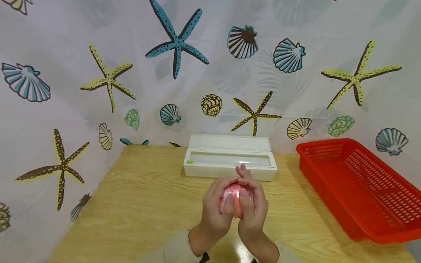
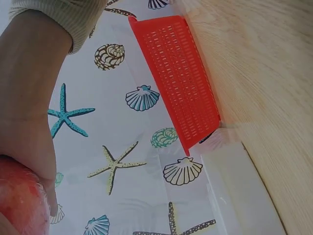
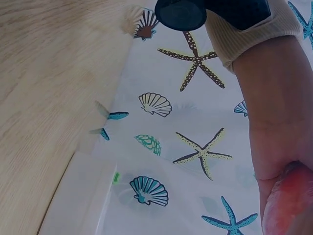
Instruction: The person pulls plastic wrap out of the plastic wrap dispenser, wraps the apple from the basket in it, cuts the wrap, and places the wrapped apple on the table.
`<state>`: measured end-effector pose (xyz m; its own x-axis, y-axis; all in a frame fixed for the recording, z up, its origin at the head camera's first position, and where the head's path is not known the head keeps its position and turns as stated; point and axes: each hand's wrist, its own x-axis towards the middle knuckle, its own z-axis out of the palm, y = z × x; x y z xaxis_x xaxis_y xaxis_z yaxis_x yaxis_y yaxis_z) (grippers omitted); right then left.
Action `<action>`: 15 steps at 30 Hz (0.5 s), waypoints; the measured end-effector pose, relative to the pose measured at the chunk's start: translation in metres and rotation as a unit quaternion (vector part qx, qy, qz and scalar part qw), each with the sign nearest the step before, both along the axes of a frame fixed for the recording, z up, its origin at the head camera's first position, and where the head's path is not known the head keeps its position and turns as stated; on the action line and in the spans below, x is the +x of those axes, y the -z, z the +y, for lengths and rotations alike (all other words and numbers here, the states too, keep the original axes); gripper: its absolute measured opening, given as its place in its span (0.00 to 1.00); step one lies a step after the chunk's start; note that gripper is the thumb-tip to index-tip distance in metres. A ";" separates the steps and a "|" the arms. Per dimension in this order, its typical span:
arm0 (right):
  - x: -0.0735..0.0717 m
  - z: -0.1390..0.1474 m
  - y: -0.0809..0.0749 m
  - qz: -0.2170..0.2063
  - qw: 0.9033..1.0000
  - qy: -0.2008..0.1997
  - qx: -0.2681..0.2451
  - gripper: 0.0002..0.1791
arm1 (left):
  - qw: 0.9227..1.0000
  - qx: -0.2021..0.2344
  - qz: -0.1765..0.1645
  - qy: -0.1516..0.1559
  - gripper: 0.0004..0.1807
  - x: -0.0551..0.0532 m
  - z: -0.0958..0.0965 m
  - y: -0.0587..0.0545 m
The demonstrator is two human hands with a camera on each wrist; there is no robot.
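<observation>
Both hands cup a round red apple wrapped in clear, shiny film, held up over the table. My left hand curls round its left side, and my right hand grips the right side. The two thumbs press on the near face of the apple while fingers meet at its far side. In the left wrist view part of the wrapped apple shows at the lower left edge. The right wrist view has it at the lower right, partly covered by the hand.
Behind the hands stands a long white cling film box with its lid raised and a small green tab. A red plastic basket sits on the right of the wooden table. A shell-patterned curtain hangs behind.
</observation>
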<state>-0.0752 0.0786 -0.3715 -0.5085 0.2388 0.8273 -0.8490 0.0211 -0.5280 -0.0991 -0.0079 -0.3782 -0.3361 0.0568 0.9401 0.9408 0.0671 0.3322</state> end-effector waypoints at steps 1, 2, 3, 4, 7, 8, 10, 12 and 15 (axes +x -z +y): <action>0.000 -0.001 0.000 0.000 1.000 -0.003 -0.005 0.13 | 1.000 0.005 0.006 -0.005 0.17 0.001 0.000 0.000; 0.001 -0.001 0.001 -0.001 1.000 -0.007 -0.012 0.12 | 1.000 0.008 0.009 -0.007 0.17 0.001 0.000 0.000; 0.001 -0.002 0.001 -0.003 1.000 -0.013 -0.018 0.11 | 1.000 0.010 0.009 -0.007 0.16 0.001 0.000 0.001; 0.000 -0.002 0.001 -0.009 1.000 -0.017 -0.023 0.11 | 1.000 0.011 0.006 -0.003 0.16 0.001 0.000 0.002; -0.002 -0.002 0.003 -0.027 0.999 -0.013 -0.021 0.10 | 1.000 0.011 -0.007 0.003 0.15 -0.003 -0.001 0.007; -0.003 -0.002 0.003 -0.033 0.999 -0.012 -0.019 0.10 | 1.000 0.011 -0.012 0.004 0.15 -0.005 -0.001 0.009; -0.005 -0.002 0.006 -0.044 0.999 -0.004 -0.007 0.11 | 1.000 0.010 -0.022 0.006 0.14 -0.008 -0.001 0.013; -0.008 0.000 0.009 -0.052 0.999 0.000 0.006 0.11 | 0.999 0.007 -0.035 0.008 0.14 -0.011 -0.001 0.015; -0.014 0.003 0.012 -0.061 0.997 0.001 0.037 0.12 | 0.997 0.005 -0.073 0.029 0.14 -0.015 -0.002 0.015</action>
